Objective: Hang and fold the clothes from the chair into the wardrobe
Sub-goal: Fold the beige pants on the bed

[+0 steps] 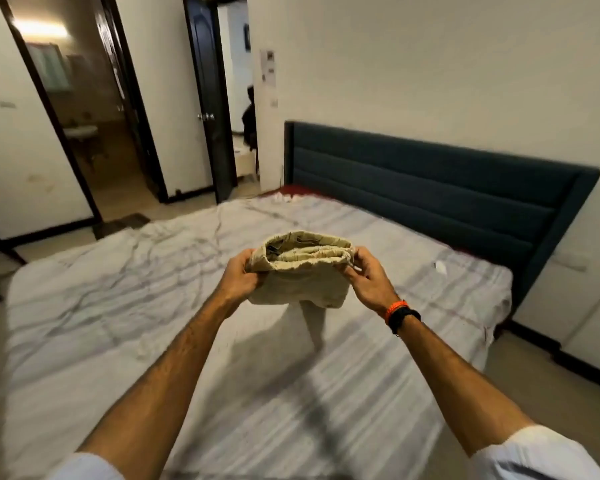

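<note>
Head view: holding folded beige garment [303,271] in air over bed [118,306], left hand [239,277] and right hand [368,277] each pinching one end. Keeping layers stacked, supporting underneath, likely carrying level to wardrobe, unseen.

matt beige cloth garment [302,271], upholstered headboard [430,188]

You wore white sleeves [534,455], pushed up above elbows; forearms bare. Your right wrist carried orange band [393,309] beside black strap [405,319]. Left wrist unadorned.
</note>
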`<state>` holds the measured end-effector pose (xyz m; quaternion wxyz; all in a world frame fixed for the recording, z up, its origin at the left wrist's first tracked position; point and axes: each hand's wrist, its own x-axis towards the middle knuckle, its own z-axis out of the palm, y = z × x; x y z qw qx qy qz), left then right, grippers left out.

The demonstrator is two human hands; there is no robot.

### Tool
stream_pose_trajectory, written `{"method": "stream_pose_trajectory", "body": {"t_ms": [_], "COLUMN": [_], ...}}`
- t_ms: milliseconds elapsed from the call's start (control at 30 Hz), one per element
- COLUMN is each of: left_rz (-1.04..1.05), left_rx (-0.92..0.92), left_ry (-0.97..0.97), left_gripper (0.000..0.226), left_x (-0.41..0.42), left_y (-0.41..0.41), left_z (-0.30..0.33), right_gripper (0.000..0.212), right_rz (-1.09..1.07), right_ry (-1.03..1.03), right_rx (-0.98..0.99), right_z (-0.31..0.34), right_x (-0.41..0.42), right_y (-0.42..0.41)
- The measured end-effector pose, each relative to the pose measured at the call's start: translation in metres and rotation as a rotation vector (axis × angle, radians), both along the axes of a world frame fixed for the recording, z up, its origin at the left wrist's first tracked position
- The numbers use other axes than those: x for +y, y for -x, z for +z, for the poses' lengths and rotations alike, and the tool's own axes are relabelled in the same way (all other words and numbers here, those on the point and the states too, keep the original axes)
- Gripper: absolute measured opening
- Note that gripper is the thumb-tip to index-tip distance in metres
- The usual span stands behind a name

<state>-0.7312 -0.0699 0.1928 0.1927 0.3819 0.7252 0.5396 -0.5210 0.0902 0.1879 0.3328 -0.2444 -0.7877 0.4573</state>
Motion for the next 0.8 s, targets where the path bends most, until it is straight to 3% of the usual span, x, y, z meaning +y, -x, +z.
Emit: {"method": "stream_pose_trajectory", "body": {"t_ms": [133, 267, 467, 800], "left_rz": [0.047, 0.06, 0.025, -0.016], "left_rx": [-0.156, -0.294, -0.293, -0.162], "left_ry": [0.182, 0.339, 0.503, 0.591], "left_gripper": [0.042, 0.038, 0.032, 0.031], "left_x": [-0.074, -0.158, -0.252, -0.346], "left_y": [-0.054, -0.124, -0.188, -0.238], "left_z": [-0.127, -0.198, -0.249, -0.287], "right_gripper": [0.015, 0.009, 0.01, 0.03], "right_rz": [-0.043, -0.032, -0.02, -0.107], "right_ry": [0.16, 0.283, 0.389, 0.455], "right_rx": [-0.186, -0.294, -0.46, -0.528], "right_z": [-0.117, -0.193, -0.258, -0.278], "right_x": [-0.072, -0.158, -0.248, -0.362], "right_y": [-0.056, -0.121, -0.187, -0.232]}}
